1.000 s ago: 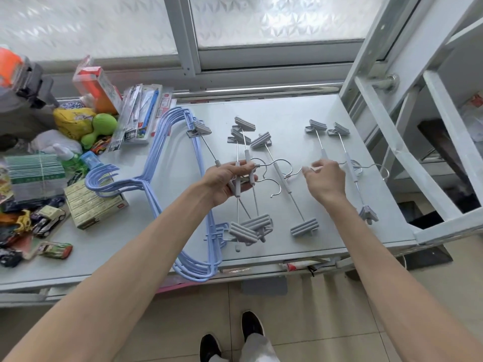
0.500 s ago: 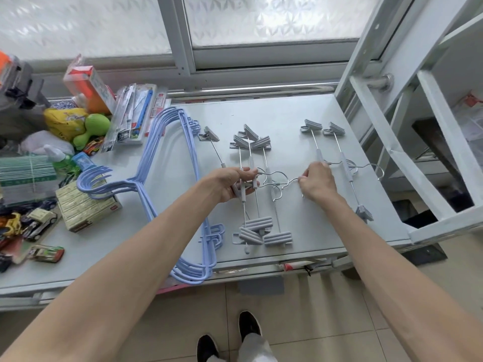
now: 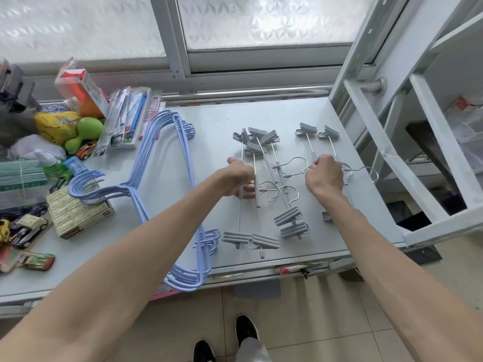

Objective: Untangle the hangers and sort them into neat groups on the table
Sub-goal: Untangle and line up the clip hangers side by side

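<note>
At six o'clock on the bench [image 3: 308, 113], my left hand [image 3: 236, 178] closes its grip around grey clip hangers [image 3: 261, 189]. My right hand [image 3: 325, 176] pinches one wire hook [image 3: 298, 163]. Blue hangers [image 3: 162, 184] lie stacked at nine o'clock.

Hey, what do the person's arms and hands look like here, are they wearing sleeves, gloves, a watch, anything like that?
Both arms are bare along all that shows, with no sleeve in view. The left hand and the right hand wear no gloves, and no watch, bracelet or ring shows on either wrist or on the fingers that can be seen. No markings stand out on either forearm.
</note>
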A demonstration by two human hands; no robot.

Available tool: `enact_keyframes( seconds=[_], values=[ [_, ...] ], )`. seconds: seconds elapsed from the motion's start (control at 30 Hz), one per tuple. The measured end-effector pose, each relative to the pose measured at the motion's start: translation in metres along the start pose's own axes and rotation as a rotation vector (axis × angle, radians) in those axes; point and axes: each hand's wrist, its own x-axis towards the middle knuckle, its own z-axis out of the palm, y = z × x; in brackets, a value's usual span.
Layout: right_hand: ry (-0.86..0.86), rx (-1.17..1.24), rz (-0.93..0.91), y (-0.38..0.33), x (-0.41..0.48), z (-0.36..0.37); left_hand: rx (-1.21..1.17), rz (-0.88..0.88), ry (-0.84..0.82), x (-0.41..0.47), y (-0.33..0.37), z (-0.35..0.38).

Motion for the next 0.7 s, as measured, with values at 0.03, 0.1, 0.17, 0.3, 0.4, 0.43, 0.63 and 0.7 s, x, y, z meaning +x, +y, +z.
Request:
enact_keyframes(
  seconds=[0.03, 0.1, 0.17, 0.3, 0.4, 0.43, 0.63, 0.7],
  values=[
    [0.007, -0.036, -0.026, -0.001, -0.002, 0.001, -0.001, 0.035, 0.046, 0.008, -0.005, 0.002],
    [0.004, -0.098, -0.117, 0.000, -0.003, 0.004, -0.009, 0.105, 0.137, 0.013, -0.014, 0.003],
    [0.019, -0.090, -0.196, 0.005, -0.003, 0.002, -0.017, 0.140, 0.164, 0.012, -0.020, 0.005],
    [0.187, -0.017, -0.018, 0.027, 0.008, -0.024, 0.267, 0.330, 0.253, -0.001, -0.025, 0.007],
    [0.035, -0.091, 0.144, 0.051, 0.021, -0.039, 0.782, 0.601, 0.349, -0.015, -0.031, 0.013],
    [-0.051, -0.072, 0.133, 0.056, 0.023, -0.040, 0.917, 0.642, 0.309, -0.016, -0.033, 0.015],
    [-0.111, 0.100, -0.040, 0.064, 0.015, -0.033, 1.245, 0.567, 0.225, -0.007, -0.050, 0.033],
    [-0.135, 0.111, -0.087, 0.061, 0.014, -0.029, 1.253, 0.552, 0.223, -0.005, -0.050, 0.039]
  ],
)
